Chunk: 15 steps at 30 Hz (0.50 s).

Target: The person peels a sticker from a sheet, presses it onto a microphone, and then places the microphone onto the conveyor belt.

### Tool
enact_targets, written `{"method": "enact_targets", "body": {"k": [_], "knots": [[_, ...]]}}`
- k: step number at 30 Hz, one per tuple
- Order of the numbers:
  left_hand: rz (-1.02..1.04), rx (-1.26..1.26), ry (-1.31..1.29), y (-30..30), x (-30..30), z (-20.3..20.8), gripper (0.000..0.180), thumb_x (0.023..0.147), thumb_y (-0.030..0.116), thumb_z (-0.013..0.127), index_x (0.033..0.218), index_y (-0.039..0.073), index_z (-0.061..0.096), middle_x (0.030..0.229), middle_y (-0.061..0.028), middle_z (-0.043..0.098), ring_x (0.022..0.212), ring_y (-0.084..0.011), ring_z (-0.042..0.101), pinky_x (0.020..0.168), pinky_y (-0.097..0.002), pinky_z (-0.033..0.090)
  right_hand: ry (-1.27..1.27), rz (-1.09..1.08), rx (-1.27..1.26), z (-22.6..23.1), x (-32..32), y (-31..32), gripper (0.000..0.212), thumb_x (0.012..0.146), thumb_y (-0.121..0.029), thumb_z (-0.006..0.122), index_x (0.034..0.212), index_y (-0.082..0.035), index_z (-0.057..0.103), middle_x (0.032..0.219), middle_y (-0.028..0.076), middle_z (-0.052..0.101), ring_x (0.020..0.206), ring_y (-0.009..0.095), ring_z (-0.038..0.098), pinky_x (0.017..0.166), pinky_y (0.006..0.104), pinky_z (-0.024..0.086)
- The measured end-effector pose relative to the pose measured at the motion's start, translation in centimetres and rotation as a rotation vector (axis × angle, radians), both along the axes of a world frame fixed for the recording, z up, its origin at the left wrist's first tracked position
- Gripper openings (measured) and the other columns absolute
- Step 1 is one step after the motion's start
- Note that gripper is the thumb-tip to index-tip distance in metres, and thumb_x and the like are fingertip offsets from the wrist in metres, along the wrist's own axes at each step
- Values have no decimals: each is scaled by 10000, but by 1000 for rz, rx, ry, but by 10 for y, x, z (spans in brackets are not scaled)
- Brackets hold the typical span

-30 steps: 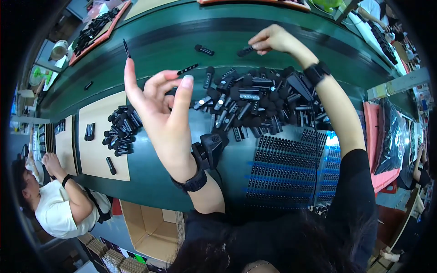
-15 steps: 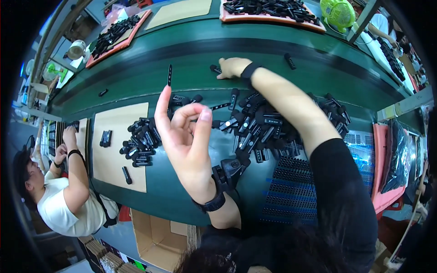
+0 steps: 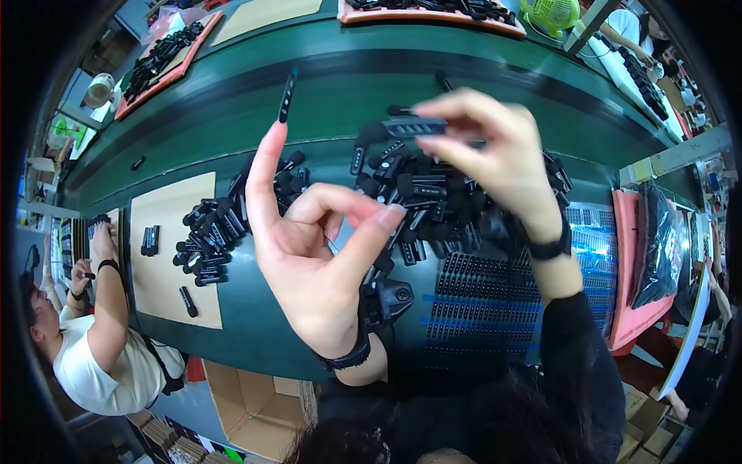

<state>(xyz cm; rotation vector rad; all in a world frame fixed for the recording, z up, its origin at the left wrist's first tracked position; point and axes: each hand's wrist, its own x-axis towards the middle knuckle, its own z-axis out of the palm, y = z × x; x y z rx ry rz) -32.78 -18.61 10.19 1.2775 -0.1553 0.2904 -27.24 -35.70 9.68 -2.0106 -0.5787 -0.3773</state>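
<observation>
My left hand (image 3: 313,263) has its index finger raised, with a narrow black strip (image 3: 287,99) standing at the fingertip. Its thumb and another finger are pinched together. A second dark thin strip (image 3: 421,205) juts from that pinch, over a pile of small black microphones (image 3: 425,185) with foam heads. Between thumb and fingers, my right hand (image 3: 510,155) grips a black microphone (image 3: 413,127), blurred by motion, its foam head pointing left. Below the pile lie sheets of black strips (image 3: 479,309) on blue backing.
Cardboard (image 3: 162,286) at left bears more microphones; a co-worker (image 3: 116,348) sits beyond it. Across the green belt (image 3: 232,124) stand pink trays (image 3: 433,17) of microphones and a green fan (image 3: 550,14). Another pink tray (image 3: 638,317) holds a plastic bag at right. An open box (image 3: 259,406) stands below.
My right hand has come back from the belt toward my left hand, bringing a microphone. My left hand stays raised with the strip on its index finger; the whole view has shifted slightly.
</observation>
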Motion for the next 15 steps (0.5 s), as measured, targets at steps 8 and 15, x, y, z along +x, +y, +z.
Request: {"method": "enact_targets", "body": {"k": [8, 15], "knots": [[-201, -90, 116, -33, -2, 2, 781, 596, -159, 563, 1284, -60, 207, 599, -17, 534, 573, -67, 497, 553, -149, 383, -39, -68, 81, -2, -67, -23, 297, 569, 44, 665, 861, 43, 612, 797, 124, 624, 667, 148, 603, 556, 201, 460], [-241, -57, 103, -43, -1, -5, 768, 597, -149, 562, 1277, -75, 211, 584, -21, 535, 517, -57, 487, 527, -140, 374, -198, -35, 131, -4, -68, -34, 291, 585, 42, 657, 870, -7, 628, 717, 97, 614, 567, 131, 590, 485, 194, 465]]}}
